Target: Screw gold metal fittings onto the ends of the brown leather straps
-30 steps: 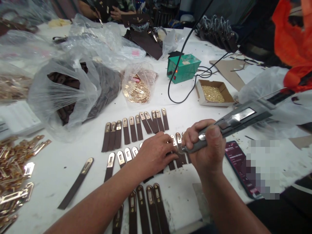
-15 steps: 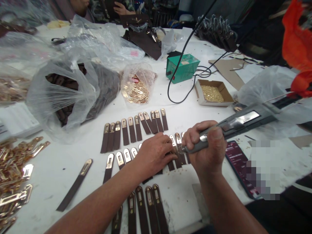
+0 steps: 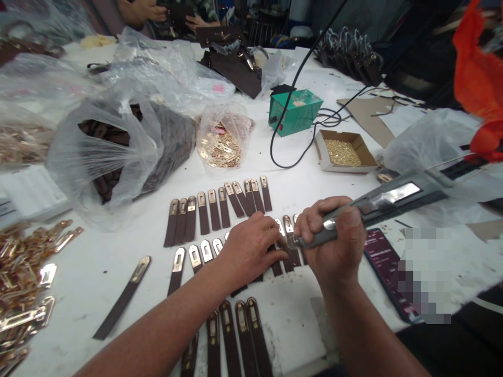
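Observation:
My right hand (image 3: 338, 241) is wrapped round a grey electric screwdriver (image 3: 387, 196), its tip pointing left and down to the row of straps. Beside that tip, my left hand (image 3: 253, 248) is closed on a dark brown strap (image 3: 277, 266) with a gold metal plate at its end; the hand covers much of the strap. More plated straps (image 3: 194, 256) lie in the same middle row, partly under my left forearm. A back row of straps (image 3: 212, 209) and a front row (image 3: 245, 335) lie above and below it. One strap (image 3: 123, 296) lies alone at left.
Loose gold plates (image 3: 23, 283) are heaped at left. Behind stand plastic bags of brown straps (image 3: 168, 141) and gold fittings (image 3: 223, 146), a green power box (image 3: 296, 112) and a carton of small gold screws (image 3: 341, 152). A phone (image 3: 387, 272) lies at right. Another person's hands (image 3: 196, 23) are at the back.
My hands and the screwdriver stay almost in place over the same strap. The view has shifted slightly. At the back, more of the other person's hands now shows.

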`<state>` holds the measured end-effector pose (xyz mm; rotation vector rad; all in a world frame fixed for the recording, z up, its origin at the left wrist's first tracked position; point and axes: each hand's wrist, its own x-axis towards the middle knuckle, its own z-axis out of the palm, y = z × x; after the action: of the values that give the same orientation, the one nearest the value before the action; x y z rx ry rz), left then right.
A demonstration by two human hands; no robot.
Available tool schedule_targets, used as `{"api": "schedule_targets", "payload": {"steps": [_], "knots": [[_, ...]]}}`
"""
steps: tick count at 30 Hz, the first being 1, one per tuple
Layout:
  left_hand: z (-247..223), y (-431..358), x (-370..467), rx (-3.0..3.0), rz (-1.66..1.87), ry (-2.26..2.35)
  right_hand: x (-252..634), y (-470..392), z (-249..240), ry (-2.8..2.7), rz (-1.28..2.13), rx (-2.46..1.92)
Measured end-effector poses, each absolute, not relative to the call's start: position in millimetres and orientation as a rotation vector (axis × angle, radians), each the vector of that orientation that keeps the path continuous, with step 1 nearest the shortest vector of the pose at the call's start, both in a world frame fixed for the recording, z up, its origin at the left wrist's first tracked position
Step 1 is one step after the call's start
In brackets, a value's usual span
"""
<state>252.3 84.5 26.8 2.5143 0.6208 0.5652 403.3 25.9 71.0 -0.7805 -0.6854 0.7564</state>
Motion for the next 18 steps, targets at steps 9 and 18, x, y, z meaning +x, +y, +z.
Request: {"api": "schedule_targets", "payload": {"steps": [9, 18], "knots": [[29.1, 86.5, 252.6, 2.586, 0.520, 0.727, 413.9, 26.4, 86.1, -0.707, 0.670, -0.870], [35.0, 87.1, 253.7, 2.594, 0.379, 0.751, 416.2, 50.5, 73.2, -0.937, 0.688, -0.910]]}}
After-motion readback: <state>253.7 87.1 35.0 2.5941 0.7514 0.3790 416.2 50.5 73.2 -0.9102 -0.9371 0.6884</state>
